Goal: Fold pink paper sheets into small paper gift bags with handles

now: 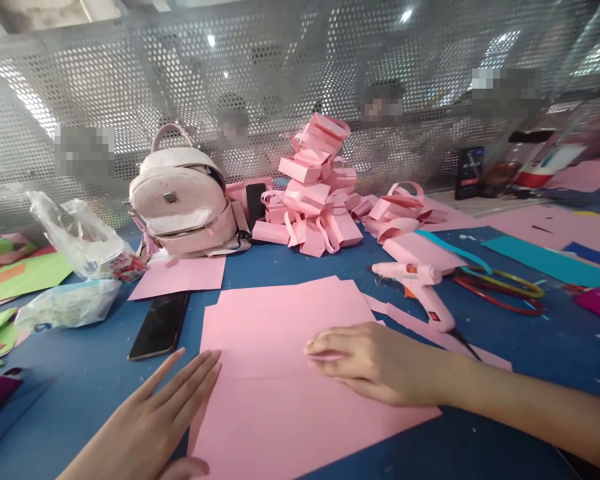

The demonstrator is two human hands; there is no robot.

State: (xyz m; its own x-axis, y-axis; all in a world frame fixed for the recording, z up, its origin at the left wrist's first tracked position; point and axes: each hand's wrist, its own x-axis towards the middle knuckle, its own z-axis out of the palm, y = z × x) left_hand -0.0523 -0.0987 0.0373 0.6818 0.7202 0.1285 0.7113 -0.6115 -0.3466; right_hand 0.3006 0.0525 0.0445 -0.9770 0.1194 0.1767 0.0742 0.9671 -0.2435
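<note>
Stacked pink paper sheets [275,413] lie on the blue table in front of me, with a faint horizontal line across the top one. My left hand [165,407] rests at their left edge, fingers stretched out and fingertips touching the paper. On the right half of the paper lies my right hand [365,360], its fingers bent and drawn together in a pinch. Whatever may be between those fingertips is hidden. A pink glue gun [420,287] lies beyond the right hand, beside a narrow pink paper strip [415,323].
Behind the sheets stands a pile of folded pink paper boxes [315,193] with handles. A pale backpack [180,193], a phone [160,327] and plastic bags [75,300] are to the left. Scissors [510,290] lie right. A perforated metal panel [300,73] rises behind.
</note>
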